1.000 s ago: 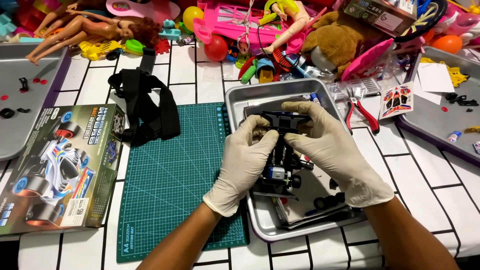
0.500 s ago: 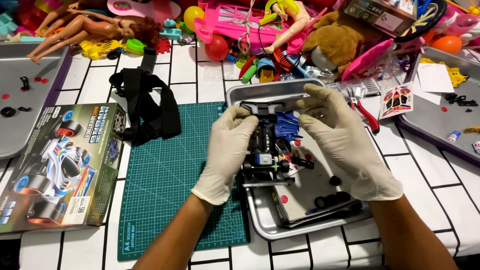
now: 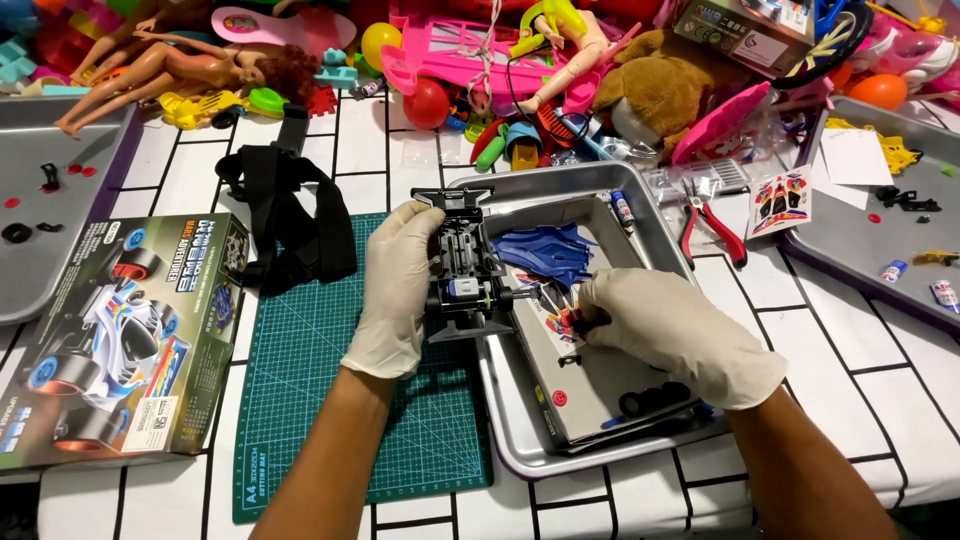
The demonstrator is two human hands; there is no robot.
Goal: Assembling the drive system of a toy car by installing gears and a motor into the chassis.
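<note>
Chassis (image 3: 465, 270) gripped in left hand (image 3: 395, 290)

Car-kit box (image 3: 110, 340) flat far left; grey box (image 3: 755, 30) top right.

Open ground: we see bare green cutting mat (image 3: 330, 400) below our left hand (image 3: 395, 290).
Blocked: toy pile (image 3: 520, 80) crowds beyond the metal tray (image 3: 520, 440).

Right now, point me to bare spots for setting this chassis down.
Free: the green cutting mat between the kit box and metal tray, below the black strap; also the tiled table right of the tray. Crowded: the toy pile along the far edge and the tray itself.
</note>
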